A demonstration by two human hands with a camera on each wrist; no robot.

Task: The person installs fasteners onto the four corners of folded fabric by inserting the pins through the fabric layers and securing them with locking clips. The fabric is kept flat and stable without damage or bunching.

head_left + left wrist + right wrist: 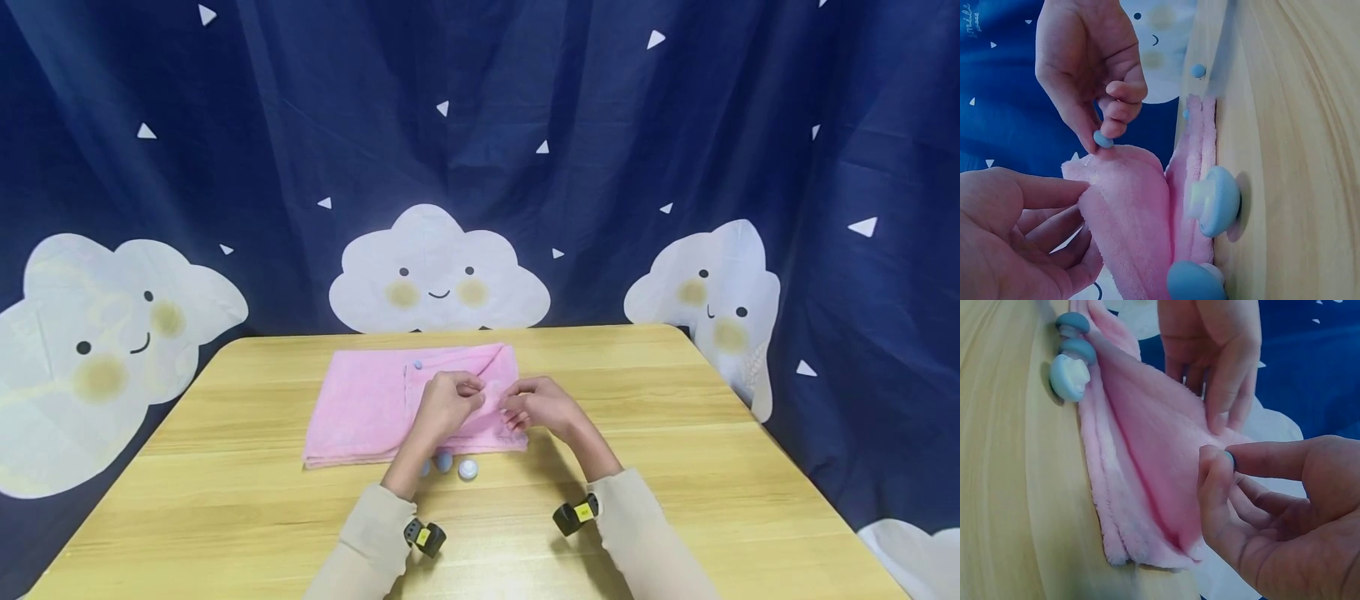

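Observation:
A folded pink towel (360, 400) lies on the table, its right part lifted and folded up between the hands. My left hand (447, 406) pinches the raised edge of the pink towel (1129, 206) between thumb and fingers. Close to that edge, my right hand (543, 406) holds a small blue cap (1103, 139) between thumb and fingertip; the fingertips partly cover it in the right wrist view. By the towel's front edge lie several blue mushroom-shaped fasteners (1219, 201) with pale stems, one of them turned with its white stem side up (468, 470).
Another small blue cap (417, 365) sits on the towel behind my left hand. The wooden table (675, 492) extends to both sides of the towel. A dark blue curtain (480, 167) with white clouds hangs behind it. A black wrist camera (576, 517) is strapped at each sleeve.

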